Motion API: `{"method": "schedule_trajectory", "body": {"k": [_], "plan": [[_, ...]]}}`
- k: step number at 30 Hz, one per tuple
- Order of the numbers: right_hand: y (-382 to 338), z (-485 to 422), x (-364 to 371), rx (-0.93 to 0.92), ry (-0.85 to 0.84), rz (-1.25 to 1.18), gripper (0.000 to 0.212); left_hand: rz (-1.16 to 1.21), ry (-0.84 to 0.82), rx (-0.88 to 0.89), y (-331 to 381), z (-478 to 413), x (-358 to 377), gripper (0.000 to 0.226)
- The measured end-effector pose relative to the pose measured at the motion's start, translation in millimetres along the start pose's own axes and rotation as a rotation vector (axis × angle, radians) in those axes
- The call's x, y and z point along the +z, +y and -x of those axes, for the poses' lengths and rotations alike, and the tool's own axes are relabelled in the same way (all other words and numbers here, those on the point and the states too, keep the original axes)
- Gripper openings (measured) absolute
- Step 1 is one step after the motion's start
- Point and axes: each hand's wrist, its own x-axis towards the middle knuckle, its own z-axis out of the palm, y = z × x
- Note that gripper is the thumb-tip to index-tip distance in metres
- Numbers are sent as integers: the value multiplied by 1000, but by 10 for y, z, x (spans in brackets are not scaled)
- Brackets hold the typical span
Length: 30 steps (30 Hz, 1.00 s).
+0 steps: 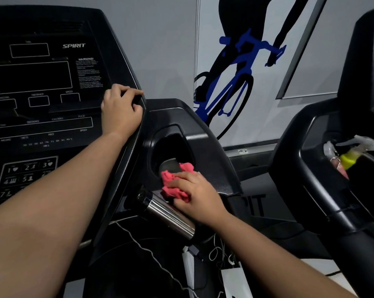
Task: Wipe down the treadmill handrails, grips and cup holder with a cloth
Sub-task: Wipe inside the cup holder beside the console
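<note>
Pink cloth is bunched up on the lower lip of the cup holder, half over the rim and half on the black plastic just below it. Right hand has it scrunched under curled fingers, so def gripping the cloth, pressed down on the surface. Directly below the holder is the steel grip, angled down to the right; the cloth's bottom edge looks like it touches it, and the hand sits right beside it.

Up and left of the holder, left hand is clamped on the side edge of the console, fingers wrapped over the edge, arm stretched across the display. Screen's dark, "SPIRIT" logo near the top.

Below the holder, past the grip, there's a tangle of cables.

Right of the holder is a 2nd treadmill w/ a spray bottle lying in its tray. Behind the holder on the wall, a blue & black cyclist graphic.
</note>
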Motion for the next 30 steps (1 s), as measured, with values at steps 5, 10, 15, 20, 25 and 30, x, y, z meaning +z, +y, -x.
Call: {"method": "schedule_trajectory", "body": {"k": [5, 10, 15, 20, 25, 30], "plan": [[305, 142, -247, 257, 68, 273, 40, 5, -8, -14, 14, 24, 1, 41], [567, 13, -382, 517, 168, 129, 43, 3, -10, -9, 22, 35, -2, 40], [625, -186, -360, 546, 237, 93, 39, -4, 5, -23, 47, 25, 2, 38], [292, -11, -77, 234, 192, 269, 39, -15, 23, -21, 41, -2, 0, 36], [-49, -224, 184, -55, 46, 44, 30, -16, 16, -34, 53, 17, 2, 37], [24, -316, 138, -32, 29, 85, 39, -3, -15, -31, 59, 50, -15, 40]]}}
